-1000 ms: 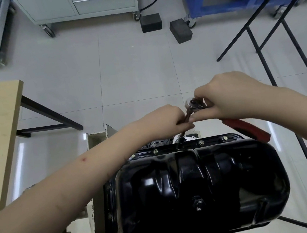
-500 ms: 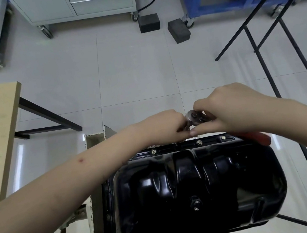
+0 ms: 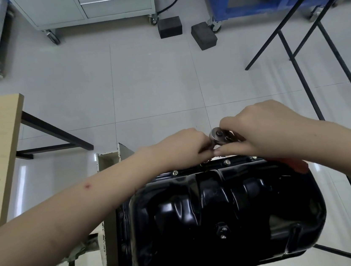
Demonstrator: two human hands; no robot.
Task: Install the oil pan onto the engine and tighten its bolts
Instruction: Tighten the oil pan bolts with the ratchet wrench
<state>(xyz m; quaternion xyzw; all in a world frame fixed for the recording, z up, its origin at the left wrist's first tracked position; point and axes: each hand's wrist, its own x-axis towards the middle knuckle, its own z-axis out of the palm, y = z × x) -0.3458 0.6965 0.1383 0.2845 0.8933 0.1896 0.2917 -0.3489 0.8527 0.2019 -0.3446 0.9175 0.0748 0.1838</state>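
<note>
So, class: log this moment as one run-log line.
left hand: steadies socket | right hand: grips ratchet | oil pan: seated, far-edge bolt

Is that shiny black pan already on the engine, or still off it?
On. The oil pan sits dome-up with bolts showing along its far rim. Whether they are tight, the picture cannot tell.

Glossy black metal oil pan (image 3: 219,211)

ratchet (image 3: 220,135) shaft: hidden by hands | red handle (image 3: 293,163): mostly under right forearm | engine: beneath oil pan (image 3: 220,215)
</note>
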